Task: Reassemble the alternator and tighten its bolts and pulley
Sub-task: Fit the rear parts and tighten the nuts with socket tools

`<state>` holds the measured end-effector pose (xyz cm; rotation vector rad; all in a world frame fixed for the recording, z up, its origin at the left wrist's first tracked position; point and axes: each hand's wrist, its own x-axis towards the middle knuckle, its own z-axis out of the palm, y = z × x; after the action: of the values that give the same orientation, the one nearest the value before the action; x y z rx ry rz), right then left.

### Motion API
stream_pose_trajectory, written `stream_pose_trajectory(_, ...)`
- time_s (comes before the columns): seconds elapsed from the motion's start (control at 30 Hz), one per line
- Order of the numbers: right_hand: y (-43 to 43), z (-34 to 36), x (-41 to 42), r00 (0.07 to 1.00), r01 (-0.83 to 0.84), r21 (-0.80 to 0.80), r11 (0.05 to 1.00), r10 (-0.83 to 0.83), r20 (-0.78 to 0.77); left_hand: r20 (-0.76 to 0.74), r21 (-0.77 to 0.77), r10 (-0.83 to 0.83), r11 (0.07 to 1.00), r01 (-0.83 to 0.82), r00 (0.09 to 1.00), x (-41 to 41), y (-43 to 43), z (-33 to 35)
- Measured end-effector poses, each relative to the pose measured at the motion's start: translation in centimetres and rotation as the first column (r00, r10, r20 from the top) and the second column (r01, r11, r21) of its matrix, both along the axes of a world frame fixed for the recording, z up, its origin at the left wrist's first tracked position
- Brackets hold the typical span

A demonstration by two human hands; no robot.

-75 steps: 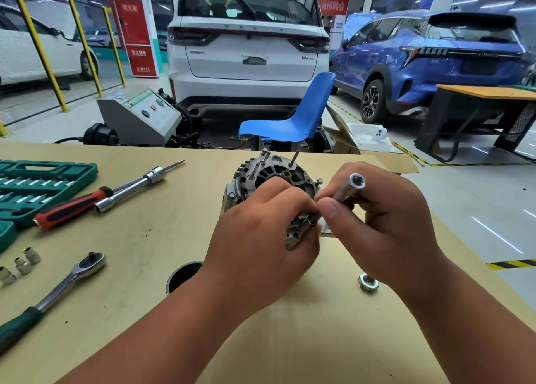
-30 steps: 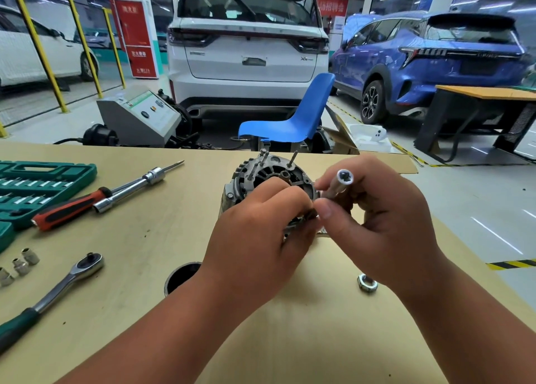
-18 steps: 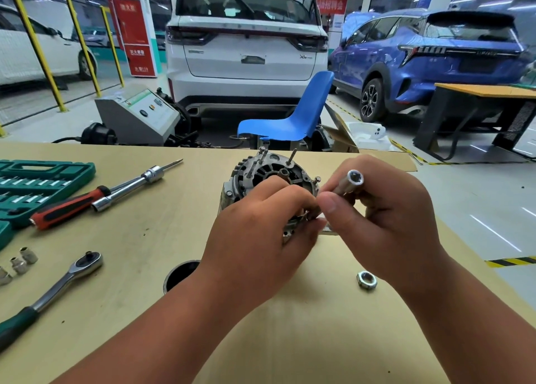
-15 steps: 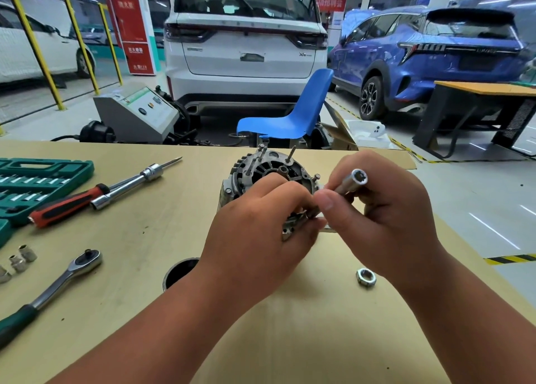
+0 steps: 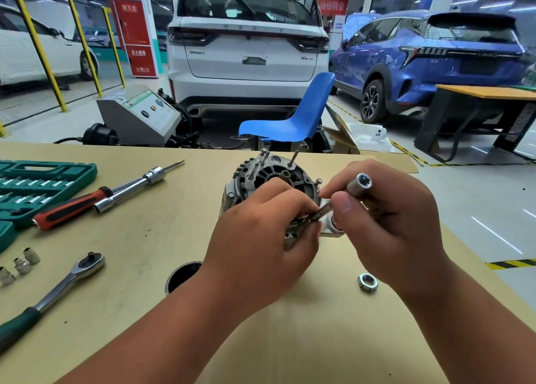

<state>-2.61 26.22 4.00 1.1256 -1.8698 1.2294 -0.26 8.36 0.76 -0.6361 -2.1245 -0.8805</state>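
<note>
A: Nearest item?
B: Loose nut (image 5: 367, 282) on surface (image 5: 162, 232), at 5 o'clock from alternator (image 5: 261, 174).
A: Hands?
B: Left hand (image 5: 261, 238) grips alternator's near rim. Right hand (image 5: 391, 224) pinches socket (image 5: 359, 184) at its 3 o'clock. Alternator mid-surface.

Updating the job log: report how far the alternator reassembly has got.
The alternator housing looks closed, long bolts standing proud. The right hand holds a socket driver at its edge; the left hand grips it. Remaining: tighten bolts; nut loose, ratchet aside.
</note>
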Motion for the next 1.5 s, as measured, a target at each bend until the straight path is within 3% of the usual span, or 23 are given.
stream_pose_trajectory(0.3, -0.1, -0.2, -0.3, 0.999, 0.035, -0.025, 0.999, -0.036, -0.016, -0.029, -0.008, 0.034, 0.999, -0.034, 0.999, 0.0, 0.2, 0.4)
stream_pose_trajectory(0.8, -0.2, 0.2, 0.2, 0.999, -0.038, -0.107, 0.993, 0.040, 0.016, 0.009, -0.036, 0.042, 0.998, -0.042, 0.999, 0.1, 0.0, 0.1)
stream_pose_trajectory(1.5, -0.1, 0.3, 0.5, 0.999, -0.033, -0.108, 0.994, 0.032, -0.006, 0.019, -0.054, 0.038, 0.998, -0.037, 0.999, 0.1, 0.0, 0.2)
